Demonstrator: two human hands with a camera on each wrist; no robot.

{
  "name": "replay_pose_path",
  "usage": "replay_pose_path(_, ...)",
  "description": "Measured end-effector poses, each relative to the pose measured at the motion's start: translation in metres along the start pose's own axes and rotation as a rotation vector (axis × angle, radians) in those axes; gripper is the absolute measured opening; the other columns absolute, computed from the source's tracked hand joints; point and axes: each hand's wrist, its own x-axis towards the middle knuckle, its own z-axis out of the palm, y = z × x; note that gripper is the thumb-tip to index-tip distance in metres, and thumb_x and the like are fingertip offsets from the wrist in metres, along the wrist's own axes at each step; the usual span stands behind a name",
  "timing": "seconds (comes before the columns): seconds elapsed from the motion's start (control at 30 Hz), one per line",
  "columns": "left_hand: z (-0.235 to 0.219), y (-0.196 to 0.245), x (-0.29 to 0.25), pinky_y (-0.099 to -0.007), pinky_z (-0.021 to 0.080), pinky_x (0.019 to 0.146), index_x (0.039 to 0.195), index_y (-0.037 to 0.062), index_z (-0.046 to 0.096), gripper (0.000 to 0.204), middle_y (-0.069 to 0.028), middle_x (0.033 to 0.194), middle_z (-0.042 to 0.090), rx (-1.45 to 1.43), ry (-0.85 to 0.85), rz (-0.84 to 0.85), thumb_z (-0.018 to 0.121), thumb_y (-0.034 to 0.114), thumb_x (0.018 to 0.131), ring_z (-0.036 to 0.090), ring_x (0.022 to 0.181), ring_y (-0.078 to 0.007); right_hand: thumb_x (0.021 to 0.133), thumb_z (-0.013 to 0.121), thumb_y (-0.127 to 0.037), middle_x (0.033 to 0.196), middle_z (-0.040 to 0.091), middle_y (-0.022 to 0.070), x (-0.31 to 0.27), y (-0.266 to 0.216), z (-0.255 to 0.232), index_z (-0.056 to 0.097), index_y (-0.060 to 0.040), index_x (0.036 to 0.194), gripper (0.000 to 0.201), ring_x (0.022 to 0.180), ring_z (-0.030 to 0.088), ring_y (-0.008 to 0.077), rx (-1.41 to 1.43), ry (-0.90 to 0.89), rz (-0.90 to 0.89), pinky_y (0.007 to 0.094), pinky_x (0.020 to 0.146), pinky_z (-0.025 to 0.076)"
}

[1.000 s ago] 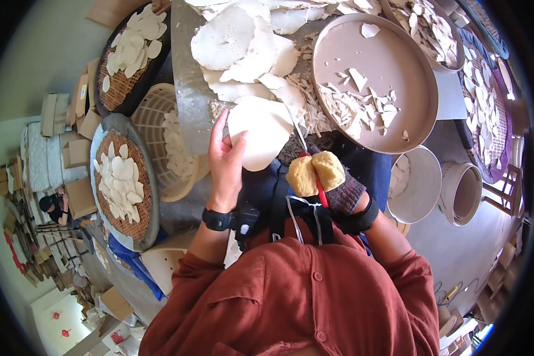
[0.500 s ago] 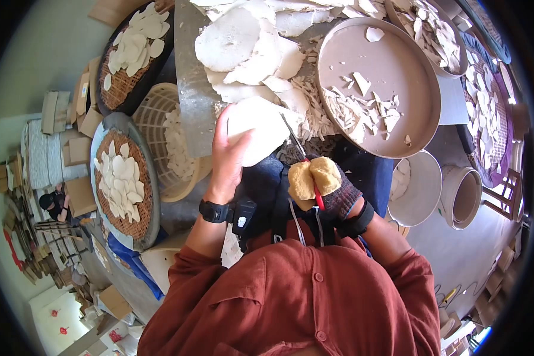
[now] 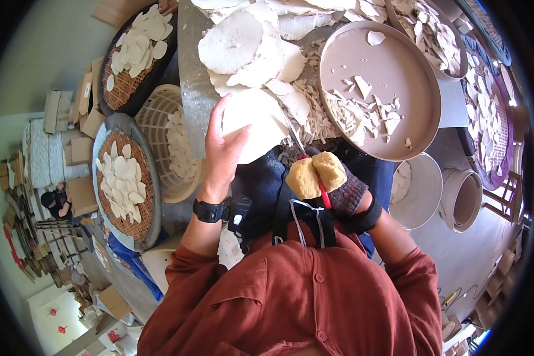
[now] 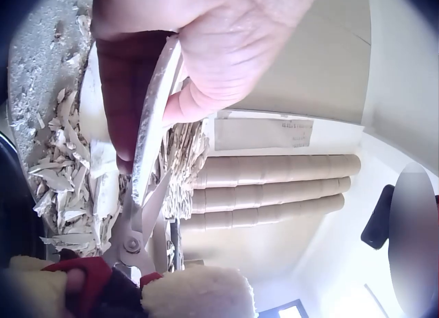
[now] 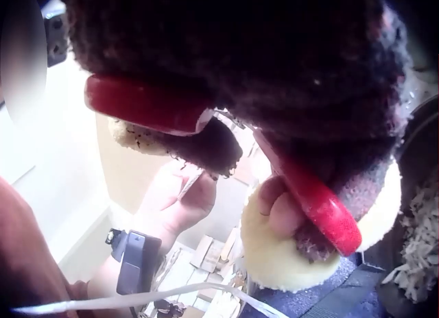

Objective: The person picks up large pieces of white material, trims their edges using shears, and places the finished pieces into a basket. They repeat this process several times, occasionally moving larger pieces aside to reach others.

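Between thumb and fingers my bare left hand (image 3: 222, 151) holds a flat whitish slice (image 3: 252, 121) with a rounded outline. It stands edge-on in the left wrist view, thumb on one face, fingers on the other. My right hand (image 3: 347, 193) wears a dark knitted glove and grips scissors (image 4: 132, 244) with red handles (image 5: 151, 107). Yellow foam padding (image 3: 302, 179) sits around the fingers at the handles. The scissor blades meet the near edge of the slice, one along each side of it. More whitish slices (image 3: 231, 44) lie piled on the metal tabletop just beyond.
Narrow offcuts (image 3: 314, 113) heap beside a large round tray (image 3: 391, 65) that holds more scraps. Left stand a slatted plastic basket (image 3: 151, 113) and a woven tray (image 3: 110, 204) of trimmed pieces. A white bucket (image 3: 424, 190) is at right. Another person (image 3: 54, 202) is far left.
My left hand and the slice have shifted a little left, and the slice has turned slightly. The scissors stay at its right edge, their blades changing angle slightly.
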Motion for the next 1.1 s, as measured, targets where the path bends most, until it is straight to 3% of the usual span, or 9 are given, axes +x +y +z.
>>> replay_pose_path(0.33, 0.003, 0.01, 0.003, -0.0268, 0.04, 0.094, 0.134, 0.0015, 0.036, 0.061, -0.0087, 0.127, 0.045, 0.08, -0.161, -0.082, 0.059, 0.001, 0.078, 0.045, 0.115, -0.0141, 0.086, 0.062, -0.018, 0.106, 0.06, 0.0097, 0.006, -0.002, 0.013, 0.054, -0.0007, 0.109, 0.03, 0.098, 0.059, 0.0167, -0.925, 0.128, -0.212, 0.0308, 0.086, 0.048)
replay_pose_path(0.5, -0.008, -0.003, -0.001, -0.0295, 0.032, 0.102, 0.135, 0.0021, 0.036, 0.065, -0.0099, 0.131, 0.043, 0.09, -0.266, -0.061, 0.061, 0.004, 0.075, 0.041, 0.12, -0.0163, 0.085, 0.063, -0.02, 0.096, 0.064, 0.0089, -0.012, -0.011, 0.01, 0.059, 0.001, 0.101, 0.027, 0.086, 0.063, 0.0176, -1.165, 0.219, -0.092, 0.0307, 0.076, 0.052)
replay_pose_path(0.63, -0.031, 0.038, 0.005, -0.0284, 0.026, 0.105, 0.131, 0.0037, 0.043, 0.059, -0.0084, 0.129, 0.048, 0.148, -0.578, -0.346, 0.061, 0.006, 0.074, 0.04, 0.122, -0.0162, 0.076, 0.066, -0.017, 0.083, 0.065, 0.011, -0.024, -0.005, 0.008, 0.062, -0.0049, 0.092, 0.02, 0.075, 0.064, 0.0233, -0.79, 0.358, -0.082, 0.0306, 0.068, 0.05)
replay_pose_path(0.7, -0.079, 0.028, 0.032, -0.0308, 0.044, 0.092, 0.122, 0.0031, 0.05, 0.042, -0.0102, 0.11, 0.059, 0.278, -0.192, -0.212, 0.055, 0.002, 0.08, 0.057, 0.103, -0.0195, 0.078, 0.067, -0.015, 0.086, 0.065, 0.0098, -0.028, -0.003, 0.004, 0.062, -0.0037, 0.093, 0.02, 0.079, 0.064, 0.0202, -0.941, 0.318, -0.084, 0.0304, 0.072, 0.051)
replay_pose_path(0.73, -0.103, 0.017, 0.048, -0.032, 0.049, 0.085, 0.118, 0.0021, 0.051, 0.034, -0.0141, 0.11, 0.059, -0.182, 0.153, -0.125, 0.052, 0.002, 0.084, 0.06, 0.099, -0.0224, 0.079, 0.067, -0.015, 0.087, 0.065, 0.0093, -0.03, -0.002, 0.001, 0.062, -0.0031, 0.094, 0.02, 0.081, 0.064, 0.0186, -1.015, 0.298, -0.087, 0.0303, 0.074, 0.051)
replay_pose_path(0.8, -0.099, 0.044, 0.063, -0.0302, 0.049, 0.085, 0.116, 0.0008, 0.053, 0.029, -0.0166, 0.109, 0.059, -0.081, 0.549, 0.261, 0.055, 0.009, 0.089, 0.06, 0.099, -0.0226, 0.083, 0.063, -0.011, 0.095, 0.064, 0.0088, -0.03, 0.004, 0.009, 0.06, -0.0015, 0.098, 0.018, 0.087, 0.062, 0.0163, -0.718, 0.332, -0.078, 0.0316, 0.077, 0.051)
replay_pose_path(0.93, -0.026, 0.034, 0.075, -0.027, 0.047, 0.084, 0.106, 0.0008, 0.06, 0.022, -0.0062, 0.102, 0.064, 0.28, -0.102, 0.19, 0.056, 0.005, 0.085, 0.06, 0.093, -0.0151, 0.073, 0.072, -0.015, 0.091, 0.064, 0.0086, -0.02, 0.001, 0.035, 0.059, -0.0045, 0.099, 0.031, 0.085, 0.063, 0.0218, -1.339, 0.185, -0.22, 0.0318, 0.079, 0.05)
replay_pose_path(0.97, -0.01, 0.012, 0.073, -0.0251, 0.046, 0.083, 0.106, 0.0024, 0.062, 0.024, -0.0081, 0.107, 0.062, 0.324, -0.18, 0.106, 0.057, 0.001, 0.082, 0.058, 0.095, -0.0136, 0.072, 0.071, -0.016, 0.091, 0.064, 0.0088, -0.022, 0.008, 0.026, 0.058, -0.0046, 0.1, 0.033, 0.084, 0.063, 0.0225, -0.98, 0.321, -0.093, 0.0318, 0.078, 0.05)
replay_pose_path(1.1, 0.04, -0.018, 0.085, -0.0413, 0.034, 0.102, 0.101, 0.0042, 0.065, 0.029, -0.0194, 0.13, 0.045, 0.966, -0.256, 0.608, 0.056, -0.002, 0.074, 0.04, 0.123, -0.0339, 0.072, 0.068, -0.01, 0.087, 0.063, 0.0062, -0.03, 0.013, 0.012, 0.058, -0.0039, 0.098, 0.029, 0.08, 0.062, 0.0172, -0.882, 0.349, -0.067, 0.0304, 0.074, 0.049)
